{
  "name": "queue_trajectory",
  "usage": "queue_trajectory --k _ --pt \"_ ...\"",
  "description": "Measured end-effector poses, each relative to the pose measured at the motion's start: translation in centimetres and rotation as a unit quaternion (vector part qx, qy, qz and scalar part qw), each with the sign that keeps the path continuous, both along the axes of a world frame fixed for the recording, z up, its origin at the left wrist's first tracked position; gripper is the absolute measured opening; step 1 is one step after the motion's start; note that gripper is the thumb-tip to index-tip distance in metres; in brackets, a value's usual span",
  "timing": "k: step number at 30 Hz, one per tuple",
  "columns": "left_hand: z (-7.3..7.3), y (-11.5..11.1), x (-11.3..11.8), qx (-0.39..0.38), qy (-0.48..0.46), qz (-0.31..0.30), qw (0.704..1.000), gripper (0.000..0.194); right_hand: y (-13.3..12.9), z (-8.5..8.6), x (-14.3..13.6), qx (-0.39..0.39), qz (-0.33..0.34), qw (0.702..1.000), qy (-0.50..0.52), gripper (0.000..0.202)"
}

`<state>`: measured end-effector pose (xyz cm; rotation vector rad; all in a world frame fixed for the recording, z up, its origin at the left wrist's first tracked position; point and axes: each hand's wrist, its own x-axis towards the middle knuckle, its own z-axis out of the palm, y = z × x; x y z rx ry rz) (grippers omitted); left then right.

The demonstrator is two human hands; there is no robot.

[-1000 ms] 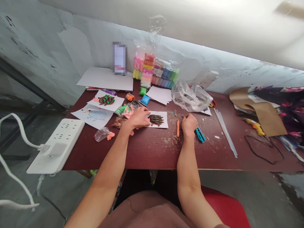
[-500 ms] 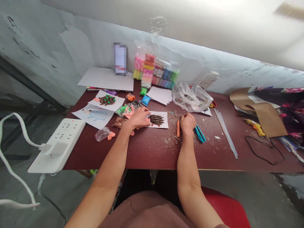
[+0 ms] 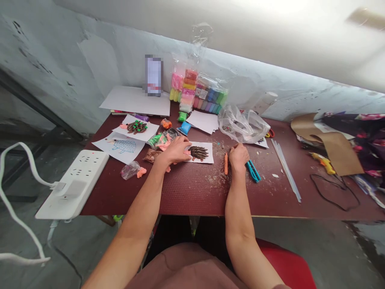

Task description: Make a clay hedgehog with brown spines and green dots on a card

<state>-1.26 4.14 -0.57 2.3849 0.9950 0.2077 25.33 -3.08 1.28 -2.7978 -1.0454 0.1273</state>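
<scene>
Card [image 3: 211, 159]: white, flat on the dark red table [image 3: 186, 192], at three o'clock from the left hand [image 3: 176, 150], its left part hidden behind the fingers.
Spiky figure [image 3: 199, 153]: dark, seed-like pieces lying on the card, just beyond the left fingertips; its pink end [image 3: 187, 152] points to nine o'clock, against the fingers.
Left grip: thumb and fingers bent around the pink end, at the card's edge; whether they pinch or only steady it cannot be told.
Right grip: the right hand [image 3: 239, 155] is at three o'clock from the card, apart from it, fingers curled down toward the tabletop; anything inside them is hidden, so whether they clasp something cannot be told.
Orange stick [image 3: 226, 163]: just beside the right hand, at eight o'clock.
Blue tool [image 3: 253, 171]: close by the right hand, at four o'clock.
Plastic bag [image 3: 244, 125]: clear, crumpled, beyond the right hand at twelve o'clock.
</scene>
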Motion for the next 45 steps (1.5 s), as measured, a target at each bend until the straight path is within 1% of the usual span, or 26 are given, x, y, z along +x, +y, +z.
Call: queue_trajectory --k 2,6,8,10,12,14,17,20,23,25,28,33,38,45 --pt "0.0 0.0 0.0 0.0 0.0 -0.001 1.0 0.058 -0.1 -0.3 0.2 0.003 -0.008 1.0 -0.004 0.037" --pt "0.0 0.0 0.1 0.0 0.003 0.001 1.0 0.058 -0.4 -1.0 0.5 0.02 -0.003 1.0 0.0 0.031" --pt "0.0 0.0 0.1 -0.001 0.001 0.001 1.0 0.058 -0.5 -1.1 0.7 0.059 0.006 0.998 0.002 0.03" --pt "0.0 0.0 0.1 -0.001 0.0 0.0 1.0 0.058 -0.6 -1.3 0.8 0.116 0.018 0.993 0.01 0.03" --pt "0.0 0.0 0.0 -0.001 -0.003 0.0 1.0 0.058 -0.5 -1.5 1.0 0.182 0.039 0.982 0.04 0.028" --pt "0.0 0.1 0.0 -0.002 -0.004 0.003 1.0 0.058 -0.4 -1.9 1.1 0.241 0.073 0.963 0.093 0.025" --pt "0.1 0.0 0.0 -0.004 -0.003 0.004 1.0 0.06 -0.2 -2.7 0.7 0.29 0.134 0.934 0.162 0.022" --pt "0.2 0.0 0.0 -0.004 0.001 0.0 1.0 0.061 -0.2 -3.2 -0.1 0.301 0.156 0.922 0.185 0.023" --pt "0.1 0.1 0.0 -0.003 0.0 -0.002 1.0 0.061 -0.3 -3.1 -0.9 0.308 0.145 0.922 0.182 0.027" --pt "-0.1 0.1 0.0 -0.002 -0.006 -0.001 1.0 0.06 -0.4 -2.9 -1.2 0.313 0.137 0.923 0.177 0.025" --pt "-0.4 0.3 0.0 0.002 -0.014 0.0 1.0 0.057 -0.6 -2.7 -1.3 0.319 0.133 0.922 0.172 0.019" --pt "-0.6 0.4 0.0 0.007 -0.014 -0.003 1.0 0.058 -0.8 -2.8 -1.3 0.335 0.136 0.918 0.164 0.02" --pt "-0.6 0.4 -0.1 0.009 -0.017 -0.005 1.0 0.057 -1.0 -2.6 -1.8 0.344 0.144 0.899 0.23 0.022" --pt "-0.7 0.5 -0.1 0.012 -0.013 -0.002 1.0 0.054 -0.9 -1.8 -2.7 0.345 0.165 0.855 0.35 0.02"
